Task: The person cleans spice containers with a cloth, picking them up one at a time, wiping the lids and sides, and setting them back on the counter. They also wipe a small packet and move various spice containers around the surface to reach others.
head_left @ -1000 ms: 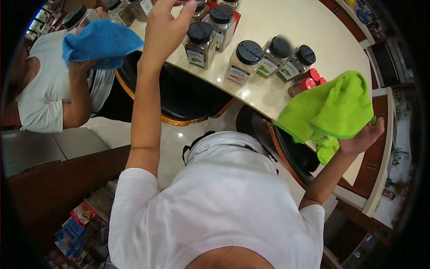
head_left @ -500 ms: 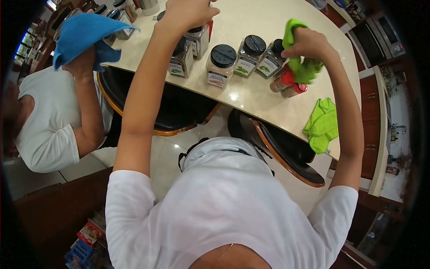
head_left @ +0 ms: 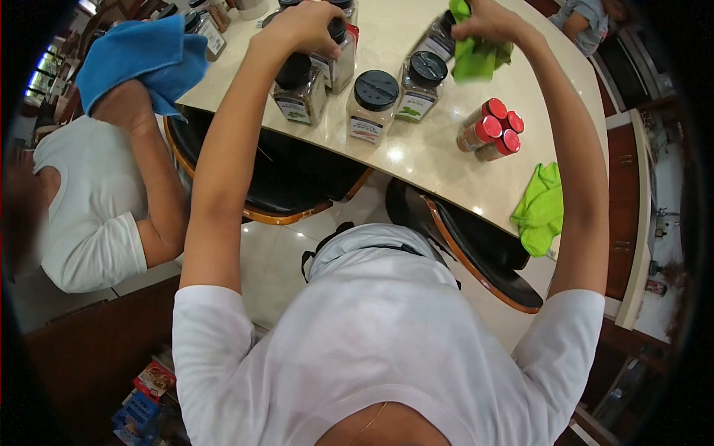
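My left hand point(head_left: 301, 31) is bent over the black-lidded spice jars at the back left, fingers curled against a clear jar point(head_left: 343, 65). Its grip is partly hidden. My right hand point(head_left: 487, 21) clutches a bright green cloth point(head_left: 480, 59), whose lower edge is blurred. Close beside the cloth, a tilted-looking spice jar point(head_left: 437, 41) is partly covered. Nearer me are the white pepper jar point(head_left: 370, 111), the basil jar point(head_left: 420, 89) and another labelled jar point(head_left: 299, 93). Several small red-capped bottles point(head_left: 489, 132) are grouped on the right.
A second green cloth point(head_left: 539, 208) lies at the table's point(head_left: 424, 167) right edge. On the left, a co-worker's hand point(head_left: 126, 104) has a blue cloth point(head_left: 141, 59). Black chairs point(head_left: 282, 186) stand under the near edge. Another person point(head_left: 584, 22) appears at top right.
My right hand with the green cloth has moved up and away from the red-capped bottles. The jar beside basil now sits farther back. My left hand has come lower onto the jars.
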Motion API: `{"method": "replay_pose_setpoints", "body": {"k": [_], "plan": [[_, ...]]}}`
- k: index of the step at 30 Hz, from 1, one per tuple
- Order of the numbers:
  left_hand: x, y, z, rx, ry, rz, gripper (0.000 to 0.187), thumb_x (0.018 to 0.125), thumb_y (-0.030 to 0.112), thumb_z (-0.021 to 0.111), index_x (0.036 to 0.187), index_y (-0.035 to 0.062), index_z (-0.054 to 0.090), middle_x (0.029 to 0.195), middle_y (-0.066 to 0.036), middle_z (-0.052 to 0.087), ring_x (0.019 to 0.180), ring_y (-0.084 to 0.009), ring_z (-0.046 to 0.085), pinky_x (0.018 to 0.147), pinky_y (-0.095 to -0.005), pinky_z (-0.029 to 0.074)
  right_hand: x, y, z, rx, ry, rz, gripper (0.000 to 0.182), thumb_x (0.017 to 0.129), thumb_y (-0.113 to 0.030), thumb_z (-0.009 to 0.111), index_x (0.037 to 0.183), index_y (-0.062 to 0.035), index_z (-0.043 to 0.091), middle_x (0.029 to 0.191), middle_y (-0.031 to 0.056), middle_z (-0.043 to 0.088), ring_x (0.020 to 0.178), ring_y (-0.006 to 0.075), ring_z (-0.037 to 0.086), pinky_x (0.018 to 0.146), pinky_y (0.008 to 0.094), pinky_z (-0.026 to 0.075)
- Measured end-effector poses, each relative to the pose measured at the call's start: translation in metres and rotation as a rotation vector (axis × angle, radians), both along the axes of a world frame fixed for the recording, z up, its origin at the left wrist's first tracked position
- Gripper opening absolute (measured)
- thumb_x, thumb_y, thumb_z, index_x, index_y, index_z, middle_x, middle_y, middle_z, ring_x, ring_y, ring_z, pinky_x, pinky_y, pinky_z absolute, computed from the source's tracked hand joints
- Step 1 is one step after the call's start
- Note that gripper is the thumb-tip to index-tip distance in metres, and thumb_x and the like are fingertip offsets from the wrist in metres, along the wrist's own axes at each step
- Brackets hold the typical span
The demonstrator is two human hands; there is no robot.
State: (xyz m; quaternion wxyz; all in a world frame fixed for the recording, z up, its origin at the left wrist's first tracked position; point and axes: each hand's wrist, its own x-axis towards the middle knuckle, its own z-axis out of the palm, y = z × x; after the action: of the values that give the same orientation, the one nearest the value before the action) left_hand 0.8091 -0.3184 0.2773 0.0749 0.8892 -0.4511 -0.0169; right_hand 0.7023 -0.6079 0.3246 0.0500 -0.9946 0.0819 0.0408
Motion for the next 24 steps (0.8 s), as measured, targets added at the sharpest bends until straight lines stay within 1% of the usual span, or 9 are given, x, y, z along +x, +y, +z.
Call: {"method": "replay_pose_setpoints", "body": {"k": [3,4,8,11,12,16,18,21,24], "plan": [[-0.032,-0.003,0.050,-0.131,0.185,-0.041,0.057,0.064,0.026,0.077,0.114,0.0032,0.060,0.100,-0.019,0.065,0.095,-0.0299,0.062,0.082,-0.0372,0.049,0.013,0.013,0.029,0.147,0.061,-0.036,0.044,0.058,-0.035,0.076,0.084,-0.0009,0.067,0.077,0.0122,0.067,0.069,0.0224,0.064,0.065,0.0333,0.052],[-0.043,-0.004,0.063,-0.185,0.189,-0.072,0.065,0.063,0.019,0.078,0.120,-0.0005,0.054,0.104,-0.021,0.063,0.097,-0.0321,0.061,0.084,-0.0362,0.048,0.016,0.015,0.032,0.159,0.087,-0.035,0.043,0.058,-0.035,0.077,0.083,-0.0008,0.067,0.077,0.0122,0.067,0.069,0.0219,0.064,0.064,0.0332,0.052],[-0.042,-0.027,0.062,-0.216,0.148,-0.192,0.069,0.061,0.018,0.078,0.121,-0.0025,0.052,0.106,-0.023,0.062,0.099,-0.0337,0.060,0.085,-0.0371,0.048,0.023,0.016,0.031,0.165,0.114,-0.009,0.041,0.058,-0.033,0.077,0.081,-0.0006,0.067,0.075,0.0121,0.067,0.067,0.0213,0.064,0.062,0.0334,0.052],[-0.027,-0.060,0.034,-0.276,0.009,-0.249,0.061,0.060,0.016,0.078,0.113,-0.0022,0.057,0.101,-0.022,0.063,0.097,-0.0343,0.061,0.084,-0.0381,0.048,0.025,0.015,0.020,0.114,0.126,-0.020,0.043,0.058,-0.034,0.075,0.083,-0.0006,0.068,0.076,0.0120,0.067,0.067,0.0219,0.064,0.063,0.0339,0.052],[-0.020,-0.072,0.027,-0.276,0.007,-0.249,0.061,0.060,0.016,0.078,0.113,-0.0022,0.057,0.101,-0.022,0.063,0.097,-0.0343,0.061,0.084,-0.0381,0.048,0.014,0.035,0.026,0.014,0.121,-0.142,0.044,0.058,-0.036,0.074,0.084,-0.0007,0.068,0.077,0.0131,0.067,0.068,0.0231,0.065,0.064,0.0346,0.052],[-0.002,-0.104,0.011,-0.169,0.063,-0.295,0.049,0.057,0.016,0.078,0.100,-0.0014,0.062,0.094,-0.022,0.064,0.092,-0.0349,0.062,0.080,-0.0393,0.049,0.030,0.007,-0.011,0.045,0.038,-0.121,0.044,0.059,-0.036,0.074,0.084,-0.0009,0.067,0.076,0.0144,0.067,0.070,0.0229,0.065,0.064,0.0350,0.052],[0.009,-0.117,-0.001,-0.084,0.078,-0.293,0.051,0.055,0.021,0.079,0.098,0.0001,0.063,0.092,-0.021,0.064,0.090,-0.0353,0.062,0.079,-0.0397,0.049,0.032,-0.027,-0.019,0.216,-0.002,0.007,0.040,0.060,-0.031,0.074,0.084,0.0000,0.067,0.075,0.0138,0.066,0.069,0.0219,0.064,0.064,0.0344,0.052],[0.022,-0.123,-0.017,-0.182,0.004,-0.316,0.050,0.057,0.024,0.079,0.097,0.0000,0.063,0.092,-0.021,0.064,0.089,-0.0356,0.062,0.079,-0.0395,0.049,-0.014,-0.032,0.019,0.335,-0.219,-0.082,0.026,0.063,-0.017,0.069,0.081,0.0019,0.065,0.074,0.0119,0.065,0.069,0.0197,0.061,0.066,0.0316,0.050],[0.013,-0.124,-0.013,-0.181,0.048,-0.333,0.049,0.059,0.026,0.077,0.098,-0.0012,0.062,0.093,-0.022,0.064,0.089,-0.0358,0.061,0.079,-0.0393,0.049,-0.048,-0.045,0.038,0.517,-0.428,-0.066,0.028,0.067,-0.009,0.070,0.092,0.0021,0.061,0.090,0.0098,0.064,0.082,0.0171,0.060,0.074,0.0290,0.048]]}}
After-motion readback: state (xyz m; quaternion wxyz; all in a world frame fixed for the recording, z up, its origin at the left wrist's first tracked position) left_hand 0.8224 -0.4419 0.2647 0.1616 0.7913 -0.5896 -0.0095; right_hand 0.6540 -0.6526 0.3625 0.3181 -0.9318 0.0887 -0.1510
